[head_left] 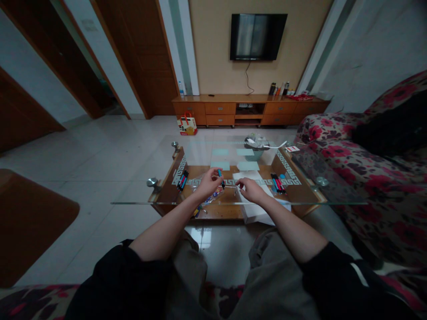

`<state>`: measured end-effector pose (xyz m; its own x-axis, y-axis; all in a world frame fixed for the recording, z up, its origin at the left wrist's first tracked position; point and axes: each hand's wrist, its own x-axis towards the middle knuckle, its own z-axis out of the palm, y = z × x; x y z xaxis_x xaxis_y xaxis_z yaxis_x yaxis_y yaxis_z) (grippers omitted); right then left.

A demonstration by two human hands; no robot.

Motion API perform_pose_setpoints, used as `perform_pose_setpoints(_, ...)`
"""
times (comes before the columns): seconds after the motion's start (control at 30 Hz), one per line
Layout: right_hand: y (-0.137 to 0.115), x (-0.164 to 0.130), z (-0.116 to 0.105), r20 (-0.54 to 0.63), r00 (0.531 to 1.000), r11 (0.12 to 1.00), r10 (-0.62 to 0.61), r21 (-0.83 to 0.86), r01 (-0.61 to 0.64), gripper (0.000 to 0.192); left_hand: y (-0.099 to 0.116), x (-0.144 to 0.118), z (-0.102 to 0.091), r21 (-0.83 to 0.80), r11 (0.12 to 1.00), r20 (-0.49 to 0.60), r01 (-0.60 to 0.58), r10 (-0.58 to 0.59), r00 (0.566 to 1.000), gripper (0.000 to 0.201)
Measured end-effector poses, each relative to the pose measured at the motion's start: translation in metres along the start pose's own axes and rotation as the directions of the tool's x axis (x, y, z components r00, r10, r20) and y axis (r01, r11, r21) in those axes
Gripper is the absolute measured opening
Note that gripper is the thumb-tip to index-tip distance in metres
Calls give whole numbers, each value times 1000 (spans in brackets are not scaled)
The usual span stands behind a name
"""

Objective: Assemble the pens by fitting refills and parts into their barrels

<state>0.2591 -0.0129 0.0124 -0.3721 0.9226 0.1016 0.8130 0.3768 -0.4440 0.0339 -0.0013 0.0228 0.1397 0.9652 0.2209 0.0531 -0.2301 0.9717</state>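
Glass table (233,151) fills the middle, wood shelf showing through it. Flowered sofa (376,178) runs along the right. TV (258,36) on far wall above a low cabinet (247,109); bag (187,125) on the floor by it. Basket (256,150) sits at the table's far side, well apart from the hands. White paper (258,195) lies on the glass under and beside the right hand. Clear wrapper (213,195) lies under the left hand. Pen bunch (182,180) left on the glass, second bunch (277,183) right, both apart from the hands. Left hand (208,183) is curled around a blue pen (220,177), tip-end sticking up past the fingers, over the table's near middle. Right hand (250,189) fingers pinched narrow, palm down on the paper; what they pinch is too small to tell.
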Motion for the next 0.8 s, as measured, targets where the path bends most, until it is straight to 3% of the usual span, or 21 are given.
perform_pose_setpoints(0.33,7,6,12,53,996,990,65,-131,-58,33,-11,4,-2,37,999,-20,-20,21,1000,36)
perform_pose_setpoints(0.6,14,7,16,131,991,985,22,-172,1,33,-7,2,-1,18,1000,-1,-22,22,1000,36)
perform_pose_setpoints(0.8,17,10,19,118,993,984,11,-180,10,30,-4,1,-1,10,1000,4,6,-6,1000,36)
